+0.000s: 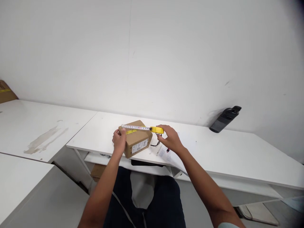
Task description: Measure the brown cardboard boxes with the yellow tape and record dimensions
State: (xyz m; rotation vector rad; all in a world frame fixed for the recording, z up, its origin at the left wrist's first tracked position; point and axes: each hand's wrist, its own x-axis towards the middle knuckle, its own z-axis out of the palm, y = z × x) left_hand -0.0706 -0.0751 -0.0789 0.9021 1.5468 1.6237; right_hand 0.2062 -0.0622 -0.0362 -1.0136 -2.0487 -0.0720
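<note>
A brown cardboard box with yellow tape and a white label on its front side sits on the white desk. My right hand grips a yellow tape measure just past the box's right end. Its blade is pulled out to the left across the top of the box. With fingers wrapped round the box's left end, my left hand has its thumb near the blade's tip; whether it pinches the tip is hard to make out.
Papers with handwriting and a dark cord lie right of the box. A black bottle stands by the wall. Another carton is at far left. Below the desktop runs a shelf with a black flat object.
</note>
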